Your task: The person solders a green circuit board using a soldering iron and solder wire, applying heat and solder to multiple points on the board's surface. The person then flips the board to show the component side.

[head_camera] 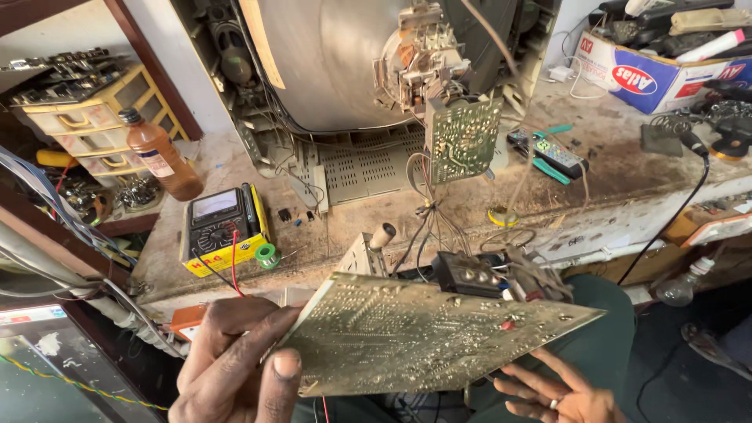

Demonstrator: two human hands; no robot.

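A large circuit board (415,333) is held solder side up over my lap, with wires and dark components (486,274) at its far edge. My left hand (235,360) grips the board's left corner, thumb on top. My right hand (560,392) supports the board from below at the right, fingers spread, a ring on one finger. Wires run from the board up to a small green circuit board (462,137) hanging at the neck of an opened picture-tube television (337,63) on the workbench.
On the dusty bench (627,188) sit a yellow-and-black analog multimeter (222,229), a green solder spool (268,255), a brown bottle (160,153), a remote control (552,154), a cardboard box (658,74) and a yellow drawer unit (86,117).
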